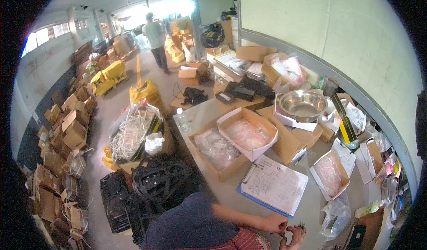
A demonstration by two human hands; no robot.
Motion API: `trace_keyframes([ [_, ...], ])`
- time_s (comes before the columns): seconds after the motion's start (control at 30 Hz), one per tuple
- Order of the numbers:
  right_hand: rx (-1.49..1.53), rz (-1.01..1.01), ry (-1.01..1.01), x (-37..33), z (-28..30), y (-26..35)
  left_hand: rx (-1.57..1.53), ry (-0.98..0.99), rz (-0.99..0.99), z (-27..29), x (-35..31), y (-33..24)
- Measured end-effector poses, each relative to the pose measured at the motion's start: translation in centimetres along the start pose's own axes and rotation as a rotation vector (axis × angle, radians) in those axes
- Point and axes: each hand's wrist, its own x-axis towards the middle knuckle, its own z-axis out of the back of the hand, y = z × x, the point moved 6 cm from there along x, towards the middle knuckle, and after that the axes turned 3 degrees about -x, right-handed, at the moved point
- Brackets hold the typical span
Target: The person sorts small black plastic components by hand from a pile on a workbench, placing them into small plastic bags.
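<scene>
Holding the left hand and right hand close together, I have them just below the clipboard's lower right corner in the head view. Both sets of fingers are curled, but at this size I cannot tell whether either is clamped on something or merely bent. A small dark piece shows at the right hand's fingertips; whether it is gripped or only lies behind them, I cannot tell either. My main worry is a drop: anything this small could slip if the pinch loosens, then vanish under the bag crumpled on the table to the right. The left wrist sits near the clipboard, so a careless sideways swing could nudge it and shift the papers. Reaching right could knock the bottle, which lies on its side and might roll. Farther up, the bowl rests on a box, where a hard bump could tip it.
</scene>
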Motion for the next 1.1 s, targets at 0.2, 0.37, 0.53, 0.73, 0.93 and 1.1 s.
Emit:
trace_keyframes([
  [0.2, 0.066, -0.096, 0.052, -0.6, -0.1, -0.5, -0.046, 0.008, 0.022, -0.8, 0.2, 0.8],
  [0.37, -0.004, -0.172, 0.051, -2.5, -1.1, -2.5, 0.015, 0.057, 0.000, -0.7, -0.3, -0.8],
  [0.53, -0.101, -0.207, 0.130, -3.0, -1.3, -2.3, 0.465, -0.162, -0.333, -0.9, -0.3, -0.1],
  [0.73, 0.099, -0.103, 0.433, -3.5, -3.4, -2.6, 0.610, -0.044, -0.383, -3.7, 0.7, 3.7],
  [0.93, -0.060, -0.002, 0.366, -5.8, -5.8, -5.9, 0.571, -0.161, -0.563, -3.6, 0.1, 2.4],
  [1.1, 0.282, -0.506, 0.180, -4.5, -2.1, -6.7, 0.500, -0.115, -0.343, -1.5, -0.2, 0.5],
])
